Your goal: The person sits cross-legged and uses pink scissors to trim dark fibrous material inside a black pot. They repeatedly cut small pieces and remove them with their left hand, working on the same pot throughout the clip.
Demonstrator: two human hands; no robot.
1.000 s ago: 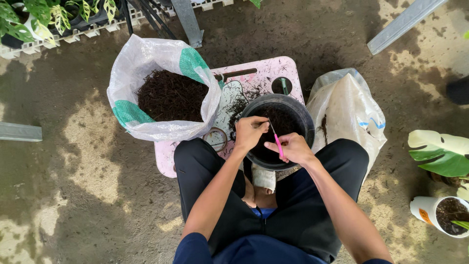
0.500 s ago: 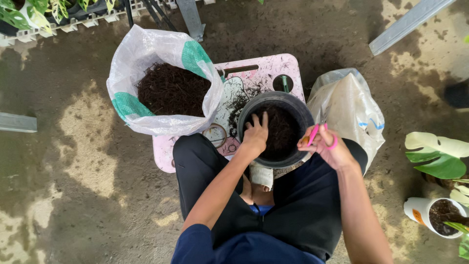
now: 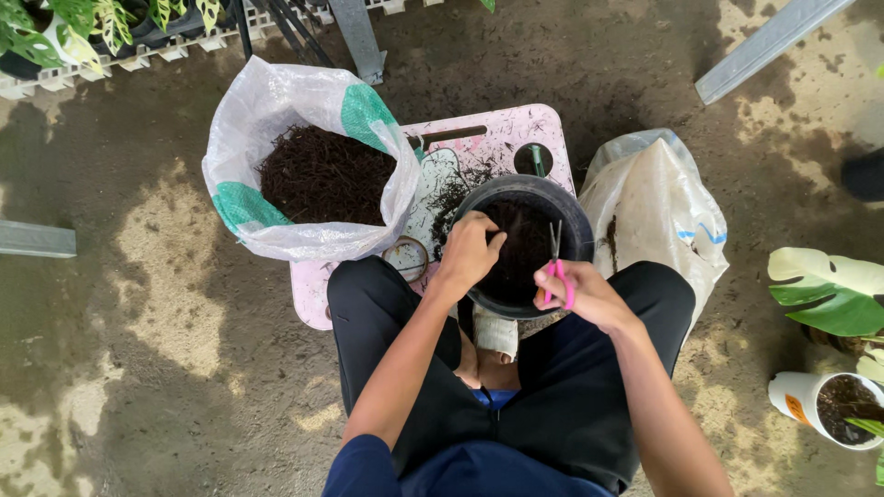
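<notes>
We look down on a black pot [image 3: 575, 216] full of dark soil, set at the front edge of a pink tray [image 3: 497, 138] just above the person's knees. Our left hand [image 3: 468, 253] rests on the pot's left rim, its fingers curled together and dipping into the soil; it grips nothing that we can make out. Our right hand [image 3: 582, 293] sits at the pot's lower right rim, closed around the pink handles of a pair of scissors [image 3: 556, 258], whose blades point up over the soil and lie nearly together.

Left of the pot, touching the tray, stands an open white and green sack [image 3: 276, 110] holding dark, coarse potting mix. Right of the pot leans a pale plastic bag [image 3: 658, 202], its top folded over. Further right of the pot, well apart, a small white pot [image 3: 801, 400] of soil stands on the ground below a large pale-green leaf [image 3: 829, 294]. Below the black pot, between the knees, a small white object shows that we cannot identify.
</notes>
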